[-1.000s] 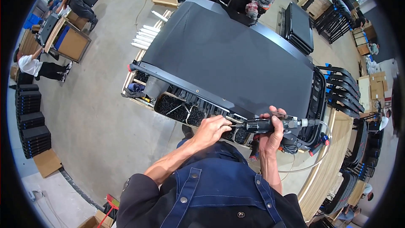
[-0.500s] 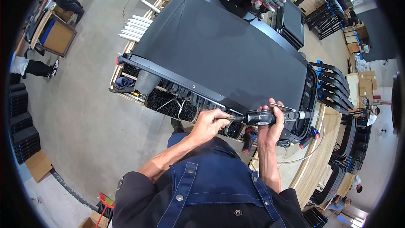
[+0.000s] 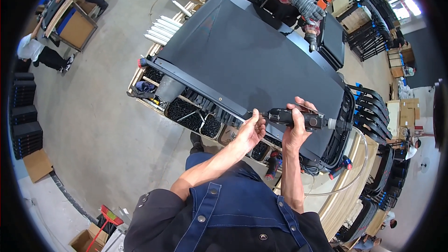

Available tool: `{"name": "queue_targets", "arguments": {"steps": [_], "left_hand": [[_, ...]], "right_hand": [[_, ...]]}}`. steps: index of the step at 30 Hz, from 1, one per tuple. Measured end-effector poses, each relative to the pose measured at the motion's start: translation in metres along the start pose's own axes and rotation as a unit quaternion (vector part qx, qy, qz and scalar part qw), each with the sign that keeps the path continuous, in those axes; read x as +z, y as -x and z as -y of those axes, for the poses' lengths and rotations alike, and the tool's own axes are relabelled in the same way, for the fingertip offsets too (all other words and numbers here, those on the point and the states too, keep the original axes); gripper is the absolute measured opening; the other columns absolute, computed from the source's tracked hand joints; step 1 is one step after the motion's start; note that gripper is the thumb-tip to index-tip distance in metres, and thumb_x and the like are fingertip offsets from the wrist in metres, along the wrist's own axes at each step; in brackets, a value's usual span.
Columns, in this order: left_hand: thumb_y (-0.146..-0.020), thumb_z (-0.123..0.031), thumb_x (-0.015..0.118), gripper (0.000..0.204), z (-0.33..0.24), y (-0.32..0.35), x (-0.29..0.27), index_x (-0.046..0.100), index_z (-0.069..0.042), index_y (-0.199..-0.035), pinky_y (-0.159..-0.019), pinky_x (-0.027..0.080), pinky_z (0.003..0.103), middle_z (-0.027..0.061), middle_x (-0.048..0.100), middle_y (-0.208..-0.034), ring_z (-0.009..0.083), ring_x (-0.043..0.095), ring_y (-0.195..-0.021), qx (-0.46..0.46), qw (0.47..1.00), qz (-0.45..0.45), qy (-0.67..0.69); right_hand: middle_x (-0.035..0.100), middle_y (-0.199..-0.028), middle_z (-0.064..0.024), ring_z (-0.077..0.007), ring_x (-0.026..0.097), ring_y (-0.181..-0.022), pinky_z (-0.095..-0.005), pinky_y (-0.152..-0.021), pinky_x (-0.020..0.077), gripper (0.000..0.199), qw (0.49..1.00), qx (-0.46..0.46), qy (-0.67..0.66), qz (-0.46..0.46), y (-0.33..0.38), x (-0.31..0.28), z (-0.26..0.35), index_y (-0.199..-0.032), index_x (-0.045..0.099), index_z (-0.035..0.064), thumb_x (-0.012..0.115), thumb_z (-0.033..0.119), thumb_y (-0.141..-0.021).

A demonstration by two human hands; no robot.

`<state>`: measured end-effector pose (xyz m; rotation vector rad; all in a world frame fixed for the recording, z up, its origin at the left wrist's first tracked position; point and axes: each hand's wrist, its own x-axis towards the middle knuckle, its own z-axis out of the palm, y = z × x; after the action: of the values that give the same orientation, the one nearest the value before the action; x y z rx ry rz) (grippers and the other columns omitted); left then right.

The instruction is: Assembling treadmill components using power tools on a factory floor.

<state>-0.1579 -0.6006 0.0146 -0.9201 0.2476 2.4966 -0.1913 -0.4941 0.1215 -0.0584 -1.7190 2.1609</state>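
My right hand [image 3: 297, 128] grips a black air screwdriver [image 3: 281, 117] held level above a large dark panel, its bit pointing left. A clear hose [image 3: 365, 151] runs from the tool's grey fitting and curves down on the right. My left hand [image 3: 251, 130] is at the bit's end with thumb raised and fingers curled; whatever is between them is too small to name. The dark grey panel [image 3: 242, 60] lies beneath both hands, with a metal edge strip [image 3: 191, 84] and small holes along its near side.
Bins of black screws [image 3: 182, 113] sit under the panel's near edge. White tubes [image 3: 164, 30] lie at its left. Across from me, a person's gloved hand [image 3: 308, 8] holds an orange tool. Curved black frames [image 3: 373, 112] are stacked to the right, near a wooden bench [image 3: 347, 172].
Both hands and the screwdriver have risen from the panel's near edge to farther over it. My view has shifted a little. The other person's lower gloved hand now shows on the panel's far edge.
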Motion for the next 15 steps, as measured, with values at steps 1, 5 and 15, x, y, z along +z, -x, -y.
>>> {"name": "queue_targets", "arguments": {"steps": [1, 5, 15], "left_hand": [[-0.093, -0.050, 0.068, 0.038, 0.002, -0.001, 0.002, 0.064, -0.012, -0.095, -0.059, 0.053, 0.023, -0.0028, 0.062, -0.079, 0.0095, 0.060, -0.067, 0.020, 1.000, -0.004, -0.023], [-0.086, -0.059, 0.074, 0.053, 0.021, 0.030, -0.017, 0.064, -0.007, -0.093, -0.058, 0.052, 0.026, -0.0014, 0.059, -0.077, 0.0107, 0.061, -0.066, 0.044, 0.962, -0.042, -0.265], [-0.080, -0.020, 0.085, 0.067, 0.072, -0.041, 0.008, 0.046, 0.004, -0.130, -0.093, 0.049, 0.033, 0.0088, 0.060, -0.121, 0.0186, 0.060, -0.107, 0.254, 0.933, -0.186, -0.175]], "right_hand": [[0.064, -0.120, -0.0179, -0.0245, 0.069, -0.096, -0.0398, -0.088, 0.0568, 0.042, 1.000, -0.009, 0.006, 0.011, -0.003, 0.002, 0.000, -0.125, 0.052, 0.0042, 0.068, 0.000, -0.086], [0.065, -0.118, -0.0194, -0.0230, 0.070, -0.093, -0.0365, -0.087, 0.0580, 0.042, 0.993, -0.036, 0.039, 0.110, -0.011, 0.011, 0.000, -0.120, 0.050, 0.0009, 0.066, -0.011, -0.083], [0.068, -0.116, -0.0148, -0.0178, 0.068, -0.095, -0.0332, -0.086, 0.0572, 0.042, 0.944, 0.047, 0.036, 0.326, -0.023, 0.037, 0.000, -0.118, 0.055, 0.0019, 0.071, -0.009, -0.081]]}}
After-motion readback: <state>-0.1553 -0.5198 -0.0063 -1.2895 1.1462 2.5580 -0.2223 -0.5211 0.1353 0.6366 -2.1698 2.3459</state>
